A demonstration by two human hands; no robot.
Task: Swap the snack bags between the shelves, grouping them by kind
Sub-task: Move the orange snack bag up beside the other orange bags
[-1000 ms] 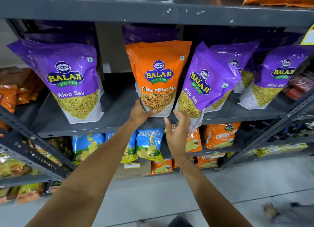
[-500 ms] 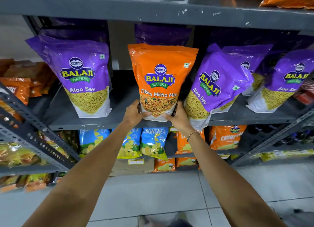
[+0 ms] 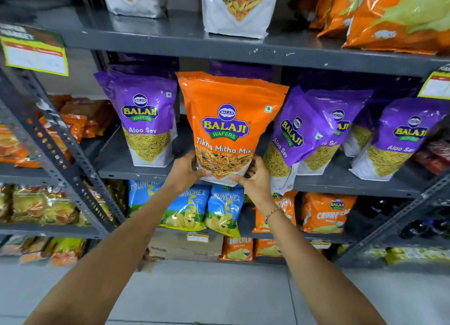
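An orange Tikha Mitha Mix bag point(image 3: 229, 120) stands upright at the front edge of the middle grey shelf point(image 3: 117, 171), between purple Aloo Sev bags. My left hand point(image 3: 186, 170) grips its lower left corner and my right hand point(image 3: 254, 176) grips its lower right corner. One purple Aloo Sev bag point(image 3: 146, 120) stands upright to its left. Another purple Aloo Sev bag point(image 3: 295, 134) leans to its right, with more purple bags point(image 3: 399, 139) beyond. On the top shelf point(image 3: 170, 42) stand two white-bottomed mix bags point(image 3: 239, 8), their upper parts cut off by the frame.
Orange bags point(image 3: 399, 15) lie at the top right. The lower shelf holds blue Crunchex bags point(image 3: 224, 207) and orange Crunchem bags point(image 3: 326, 212). A slotted grey upright point(image 3: 60, 149) and another rack of snacks stand at the left. Price tags point(image 3: 34, 54) hang from the shelf edges.
My right hand has closed on the orange bag's lower right corner, joining my left hand. The view has tilted up, bringing the top shelf and its bags into sight.
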